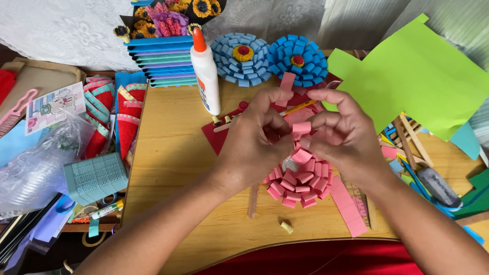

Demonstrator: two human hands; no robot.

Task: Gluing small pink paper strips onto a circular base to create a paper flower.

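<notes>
Both hands meet over a pink paper flower (pixel 301 179) made of folded loops, lying on a yellow wooden table (pixel 173 153). My left hand (pixel 252 145) and my right hand (pixel 344 137) pinch a small pink paper strip (pixel 301 128) between their fingertips, just above the flower. Loose pink strips (pixel 348 205) lie to the right of the flower, beside a ruler. A white glue bottle (pixel 206 76) with an orange tip stands behind my left hand.
Two blue paper flowers (pixel 243 58) (pixel 298 58) rest at the back. A green paper sheet (pixel 412 71) covers the right rear. Stacked coloured paper (pixel 165 61), red rolled crafts (pixel 104 114), a plastic bag (pixel 38 163) and a teal pad (pixel 96 177) crowd the left.
</notes>
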